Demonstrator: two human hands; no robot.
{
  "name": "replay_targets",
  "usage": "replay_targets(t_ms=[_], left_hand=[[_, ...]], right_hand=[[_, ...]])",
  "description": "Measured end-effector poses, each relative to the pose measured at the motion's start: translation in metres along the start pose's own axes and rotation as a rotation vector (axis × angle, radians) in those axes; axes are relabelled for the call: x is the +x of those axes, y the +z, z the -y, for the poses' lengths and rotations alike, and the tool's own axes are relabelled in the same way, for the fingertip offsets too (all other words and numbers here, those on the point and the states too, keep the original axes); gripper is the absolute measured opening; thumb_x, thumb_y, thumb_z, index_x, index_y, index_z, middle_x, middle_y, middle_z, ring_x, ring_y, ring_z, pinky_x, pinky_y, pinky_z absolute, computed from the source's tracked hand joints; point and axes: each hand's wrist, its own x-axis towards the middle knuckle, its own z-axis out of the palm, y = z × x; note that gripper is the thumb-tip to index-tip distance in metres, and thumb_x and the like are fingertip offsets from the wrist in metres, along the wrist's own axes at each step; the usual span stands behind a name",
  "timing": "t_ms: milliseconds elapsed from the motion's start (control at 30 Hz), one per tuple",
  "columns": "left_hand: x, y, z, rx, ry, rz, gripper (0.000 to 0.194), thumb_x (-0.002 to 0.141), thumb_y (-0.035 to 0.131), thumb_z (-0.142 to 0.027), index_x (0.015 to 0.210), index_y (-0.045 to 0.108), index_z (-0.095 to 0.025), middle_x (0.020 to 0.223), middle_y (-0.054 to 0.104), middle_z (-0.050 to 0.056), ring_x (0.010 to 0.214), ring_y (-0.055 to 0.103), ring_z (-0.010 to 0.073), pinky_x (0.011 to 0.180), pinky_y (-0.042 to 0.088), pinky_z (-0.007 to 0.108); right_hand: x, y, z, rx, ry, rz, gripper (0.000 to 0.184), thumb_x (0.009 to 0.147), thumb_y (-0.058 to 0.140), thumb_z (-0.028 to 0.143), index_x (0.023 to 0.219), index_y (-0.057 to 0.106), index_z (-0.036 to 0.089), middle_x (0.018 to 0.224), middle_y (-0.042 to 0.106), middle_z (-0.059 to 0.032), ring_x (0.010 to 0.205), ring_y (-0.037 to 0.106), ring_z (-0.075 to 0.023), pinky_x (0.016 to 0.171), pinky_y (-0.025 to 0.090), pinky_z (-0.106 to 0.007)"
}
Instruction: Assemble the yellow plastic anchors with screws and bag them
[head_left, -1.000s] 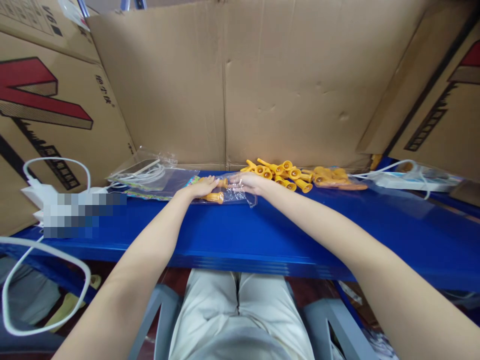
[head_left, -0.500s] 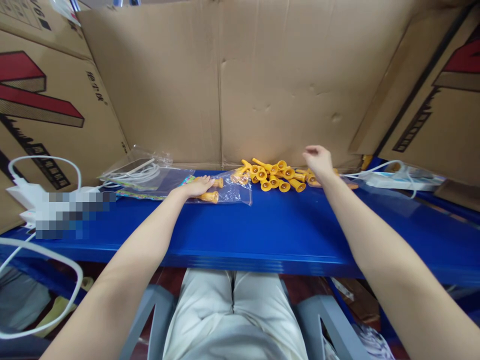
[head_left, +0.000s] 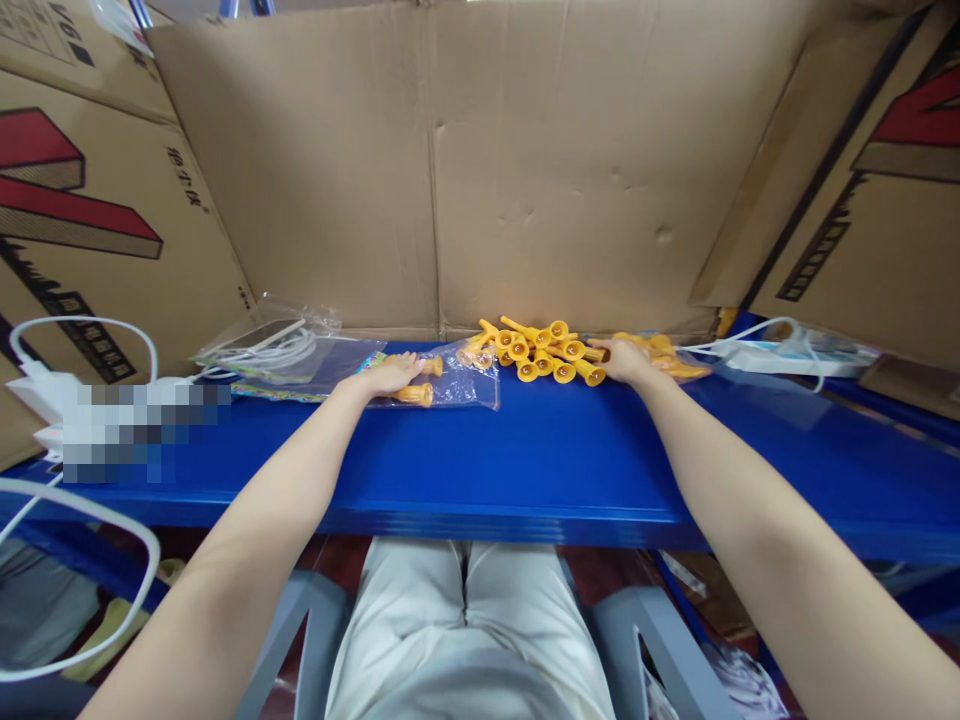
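Observation:
My left hand [head_left: 397,374] lies flat with fingers stretched out over a clear plastic bag [head_left: 472,388]. Under it, two yellow trumpet-shaped pieces [head_left: 416,394] show their flared ends inside the bag. To the right, several loose yellow horns [head_left: 541,352] are heaped against the cardboard, most with their open bells facing me. At the heap's right end, my right hand [head_left: 628,362] has its fingers closed around the end of a yellow horn [head_left: 595,354]; its fingertips are partly hidden. More yellow pieces [head_left: 661,350] lie just beyond that hand.
The blue shelf [head_left: 495,460] has a raised cardboard wall [head_left: 555,180] behind it. Packaged white cables [head_left: 281,350] lie at the left, near white plugs [head_left: 45,390]. A white power strip [head_left: 780,358] with a cord lies at the right.
My right hand has come down from above the heap onto the horns at its right end. The left hand stays on the bag.

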Motion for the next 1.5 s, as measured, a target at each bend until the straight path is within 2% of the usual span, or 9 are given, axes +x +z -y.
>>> replay_targets(t_ms=[200,367,567,733,833,967,1200,1333,1500], left_hand=[[0.002,0.002,0.002,0.004,-0.001,-0.008,0.074,0.09,0.004,-0.049,0.148,0.023,-0.008,0.154,0.015,0.007,0.143,0.014,0.0167,0.114,0.016,0.031],[0.001,0.002,0.002,-0.007,-0.003,-0.013,0.074,0.09,0.005,-0.05,0.148,0.023,-0.008,0.154,0.014,0.007,0.143,0.013,0.0163,0.114,0.015,0.031],[-0.002,-0.002,-0.001,-0.004,0.0,-0.005,0.071,0.091,0.007,-0.047,0.147,0.025,-0.008,0.154,0.016,0.007,0.143,0.014,0.0173,0.114,0.017,0.033],[-0.003,-0.002,-0.002,0.001,0.003,-0.004,0.07,0.091,0.006,-0.048,0.148,0.024,-0.012,0.154,0.016,0.006,0.143,0.014,0.0179,0.114,0.017,0.034],[-0.002,-0.001,0.0,-0.005,0.003,-0.009,0.07,0.091,0.006,-0.048,0.148,0.024,-0.012,0.154,0.017,0.006,0.143,0.015,0.0183,0.114,0.018,0.035],[0.003,0.002,0.004,0.015,0.015,-0.011,0.072,0.09,0.003,-0.051,0.148,0.025,-0.015,0.154,0.016,0.006,0.143,0.015,0.0171,0.114,0.017,0.036],[0.001,0.0,0.001,0.017,-0.003,0.0,0.07,0.091,0.004,-0.048,0.149,0.022,-0.013,0.154,0.014,0.006,0.143,0.013,0.0175,0.114,0.016,0.034],[-0.001,-0.001,-0.001,0.012,0.001,0.01,0.07,0.091,0.005,-0.046,0.148,0.023,-0.01,0.154,0.013,0.007,0.143,0.013,0.0171,0.114,0.016,0.032],[0.0,0.0,-0.001,-0.001,-0.006,0.007,0.072,0.09,0.004,-0.047,0.148,0.021,-0.008,0.155,0.012,0.007,0.143,0.012,0.0161,0.114,0.015,0.031]], right_hand=[[-0.005,0.001,0.004,-0.079,0.061,0.024,0.041,0.075,0.058,0.025,0.115,0.065,0.017,0.114,0.065,-0.0153,0.114,0.054,-0.0329,0.096,0.038,-0.049],[0.004,0.007,0.003,0.252,0.1,-0.254,0.034,0.073,0.056,0.024,0.105,0.06,0.014,0.109,0.064,-0.0148,0.104,0.058,-0.026,0.091,0.043,-0.039],[0.017,-0.006,0.013,0.598,0.202,-0.537,0.047,0.073,0.056,0.025,0.117,0.042,0.018,0.109,0.058,-0.0099,0.091,0.06,-0.0187,0.083,0.048,-0.034],[0.013,-0.036,0.032,0.654,0.071,-0.767,0.036,0.077,0.054,0.027,0.11,0.042,0.019,0.108,0.055,-0.0108,0.097,0.06,-0.0193,0.083,0.048,-0.034],[0.004,-0.048,0.052,0.764,-0.05,-0.808,0.035,0.078,0.055,0.029,0.108,0.041,0.019,0.106,0.055,-0.0092,0.089,0.061,-0.0166,0.08,0.049,-0.032],[-0.016,-0.052,0.093,0.807,-0.227,-0.596,0.037,0.078,0.056,0.029,0.112,0.044,0.021,0.113,0.055,-0.0084,0.088,0.062,-0.0157,0.078,0.049,-0.031],[-0.065,-0.026,0.155,0.632,-0.492,0.076,0.037,0.065,0.06,0.007,0.1,0.06,0.021,0.108,0.063,-0.0061,0.105,0.058,-0.0233,0.094,0.044,-0.037],[-0.072,-0.013,0.159,0.557,-0.53,0.326,0.043,0.06,0.062,0.001,0.097,0.066,0.022,0.108,0.067,-0.0055,0.107,0.059,-0.0257,0.097,0.043,-0.039],[-0.058,-0.025,0.139,0.538,-0.45,0.35,0.021,0.058,0.072,0.011,0.075,0.07,0.023,0.082,0.071,-0.002,0.086,0.065,-0.0242,0.087,0.047,-0.036]])
